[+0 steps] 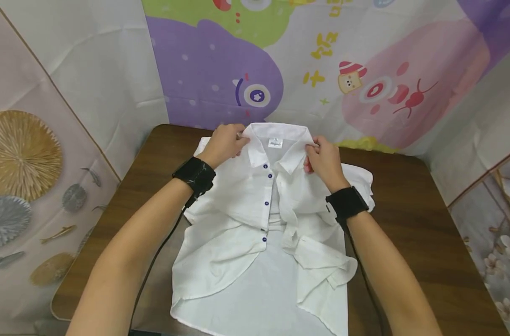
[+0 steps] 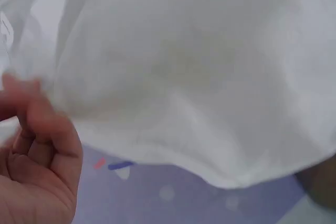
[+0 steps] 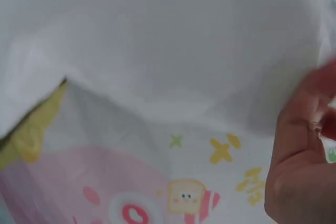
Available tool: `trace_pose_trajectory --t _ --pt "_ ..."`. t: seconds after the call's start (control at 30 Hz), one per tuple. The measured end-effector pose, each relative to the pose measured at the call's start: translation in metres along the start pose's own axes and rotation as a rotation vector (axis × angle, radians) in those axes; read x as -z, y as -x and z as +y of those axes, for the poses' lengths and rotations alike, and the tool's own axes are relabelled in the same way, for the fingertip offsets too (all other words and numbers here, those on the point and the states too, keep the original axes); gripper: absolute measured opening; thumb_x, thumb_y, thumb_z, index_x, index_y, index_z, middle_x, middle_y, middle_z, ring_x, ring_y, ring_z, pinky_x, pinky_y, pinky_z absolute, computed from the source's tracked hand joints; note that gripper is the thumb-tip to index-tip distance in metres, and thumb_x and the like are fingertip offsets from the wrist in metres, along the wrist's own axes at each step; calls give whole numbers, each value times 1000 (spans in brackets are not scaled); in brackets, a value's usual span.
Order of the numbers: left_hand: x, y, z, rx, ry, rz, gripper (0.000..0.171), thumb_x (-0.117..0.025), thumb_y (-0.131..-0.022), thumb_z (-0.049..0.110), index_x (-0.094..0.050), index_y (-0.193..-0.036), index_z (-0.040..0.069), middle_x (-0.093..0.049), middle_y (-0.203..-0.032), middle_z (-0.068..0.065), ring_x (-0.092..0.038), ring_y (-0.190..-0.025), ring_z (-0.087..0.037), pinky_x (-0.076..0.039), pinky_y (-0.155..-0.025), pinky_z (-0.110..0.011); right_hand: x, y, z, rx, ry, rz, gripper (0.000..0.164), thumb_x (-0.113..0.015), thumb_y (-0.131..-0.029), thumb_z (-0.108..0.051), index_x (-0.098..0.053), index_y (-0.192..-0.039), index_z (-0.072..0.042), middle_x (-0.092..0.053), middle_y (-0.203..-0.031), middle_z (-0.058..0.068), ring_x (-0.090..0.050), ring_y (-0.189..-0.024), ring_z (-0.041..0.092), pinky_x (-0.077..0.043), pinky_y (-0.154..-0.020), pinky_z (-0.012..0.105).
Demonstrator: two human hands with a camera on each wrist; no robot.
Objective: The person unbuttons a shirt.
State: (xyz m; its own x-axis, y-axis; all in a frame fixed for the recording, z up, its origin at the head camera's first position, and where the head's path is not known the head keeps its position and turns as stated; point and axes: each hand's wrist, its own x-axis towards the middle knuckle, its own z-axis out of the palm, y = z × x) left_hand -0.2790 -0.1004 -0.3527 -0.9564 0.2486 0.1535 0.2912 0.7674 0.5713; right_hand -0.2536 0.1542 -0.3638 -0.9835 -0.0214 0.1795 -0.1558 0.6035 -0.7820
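A white short-sleeved shirt (image 1: 238, 196) with dark blue buttons lies on the table, its collar toward the back and its front partly open. My left hand (image 1: 225, 143) pinches the left side of the collar, fingers curled. On the other side, my right hand (image 1: 324, 158) pinches the collar's right side. A white label (image 1: 275, 143) shows inside the neck. In the left wrist view, the left hand (image 2: 39, 156) is curled at the cloth's edge; in the right wrist view, the right hand (image 3: 304, 145) is partly cut off at the frame's edge.
The brown wooden table (image 1: 406, 242) has rounded corners. Behind it hangs a cloth backdrop (image 1: 213, 70) with cartoon figures. Patterned panels (image 1: 19, 93) stand at the sides. Black straps (image 1: 194, 175) circle both wrists, and a cable (image 1: 154, 261) runs along the left forearm.
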Motion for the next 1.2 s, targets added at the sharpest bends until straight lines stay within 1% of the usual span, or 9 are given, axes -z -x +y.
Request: trace_pose_trajectory --t 0.17,0.37,0.53,0.67,0.77,0.83,0.9,1.07,1.2 --pt "-5 -13 10 89 202 84 20 -45 -94 13 -52 -106 -1 -68 -67 -12 -67 -58 -23 -52 -56 -28 -10 -11 -2 -75 -209 31 22 -43 -97 -14 -45 -114 -1 -70 -79 19 -67 -61 14 -55 -62 25" --pt "-10 -34 12 146 63 201 24 -45 -94 19 -55 -106 1 -71 -74 -8 -66 -88 -30 -46 -82 -38 -21 -24 0 -116 -161 110 27 -45 -97 -19 -47 -117 -2 -68 -103 19 -66 -98 25 -47 -86 32" --pt "-24 -45 4 208 71 208 26 -43 -94 19 -54 -111 2 -71 -89 -11 -62 -97 -35 -46 -85 -43 -33 -31 5 -181 -86 62 42 -45 -96 -22 -39 -130 1 -58 -124 21 -51 -119 31 -39 -100 42" --pt "-41 -48 -9 246 101 99 41 -39 -96 19 -36 -134 3 -63 -114 -17 -61 -98 -35 -45 -86 -43 -43 -33 14 -187 -24 -160 65 -41 -97 -25 -6 -147 -1 -25 -151 18 -28 -137 31 -24 -111 42" --pt "-57 -48 -23 248 133 -97 63 -37 -99 20 0 -148 7 -41 -144 -14 -60 -102 -33 -44 -88 -40 -49 -31 26 -190 21 -348 81 -40 -99 -24 25 -143 -6 0 -155 18 -14 -142 33 -15 -115 42" --pt "-68 -44 -31 242 125 -216 72 -38 -99 21 14 -147 9 -21 -154 -12 -54 -115 -34 -42 -95 -40 -54 -28 34 -203 71 -433 85 -41 -99 -23 32 -140 -7 7 -154 18 -6 -142 34 -9 -116 43" --pt "-78 -39 -38 219 50 -289 71 -41 -99 23 7 -148 6 -15 -155 -15 -46 -123 -35 -37 -101 -40 -58 -24 41 -195 158 -498 80 -41 -99 -22 23 -144 -6 5 -155 19 -5 -143 35 -9 -116 44" --pt "-99 -11 -36 169 -361 -288 45 -52 -93 32 -51 -127 3 -47 -131 -18 -42 -122 -35 -37 -101 -45 -70 -11 49 -135 416 -658 59 -46 -96 -20 -22 -146 0 -21 -152 19 -18 -141 34 -17 -114 44" --pt "-109 16 -21 240 -529 -353 53 -56 -88 48 -56 -122 7 -53 -123 -16 -45 -116 -32 -41 -93 -44 -77 3 50 -169 593 -771 62 -57 -91 -29 -33 -144 -8 -32 -149 16 -26 -137 38 -24 -109 53"
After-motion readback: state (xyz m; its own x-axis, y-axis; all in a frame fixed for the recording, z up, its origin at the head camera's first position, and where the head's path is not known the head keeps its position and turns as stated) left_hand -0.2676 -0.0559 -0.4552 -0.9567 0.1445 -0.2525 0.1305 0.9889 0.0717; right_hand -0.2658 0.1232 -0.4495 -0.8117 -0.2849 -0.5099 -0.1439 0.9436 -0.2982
